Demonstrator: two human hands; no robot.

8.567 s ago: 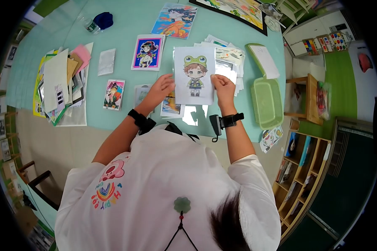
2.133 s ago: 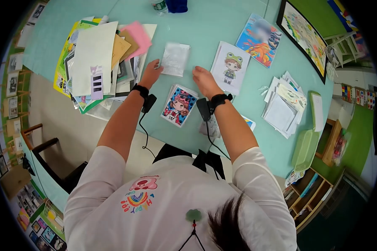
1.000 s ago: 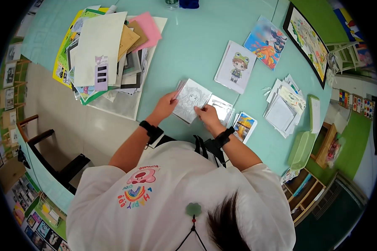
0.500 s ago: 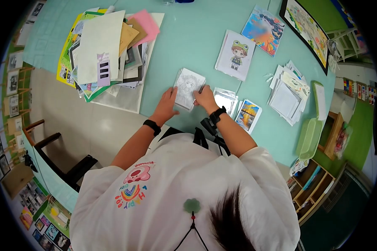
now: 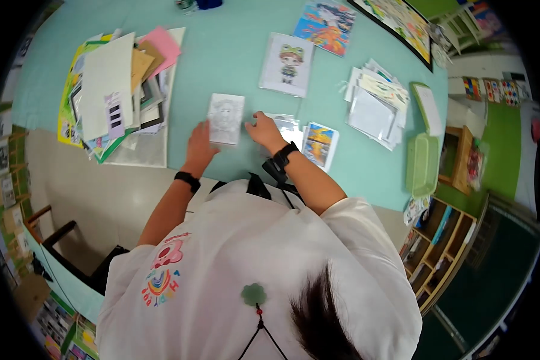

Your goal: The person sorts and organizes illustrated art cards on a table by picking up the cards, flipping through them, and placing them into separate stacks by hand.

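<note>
A small stack of cards with a pencil-like line drawing on top (image 5: 226,119) lies squared on the pale green table. Against its left edge rests my left hand (image 5: 200,147), holding nothing, its fingers apart. My right hand (image 5: 265,131) is just right of the stack, not touching it, with its fingers parted and curled and nothing between them. Beside my right hand lie a clear-sleeved pack (image 5: 287,127), partly hidden, and a stack with a yellow and blue picture (image 5: 318,144). Above them is the frog-hat drawing (image 5: 287,65).
A large pile of papers and folders (image 5: 107,90) covers the left side. On the right are loose papers (image 5: 374,109), a green basket (image 5: 422,167) and its lid (image 5: 426,108). An orange and blue picture (image 5: 325,27) and a framed picture (image 5: 398,21) lie at the back.
The drawing-topped stack was held in both hands about a second ago; now it lies on the table and my right hand has let go. The view has turned, shifting the table's contents left.
</note>
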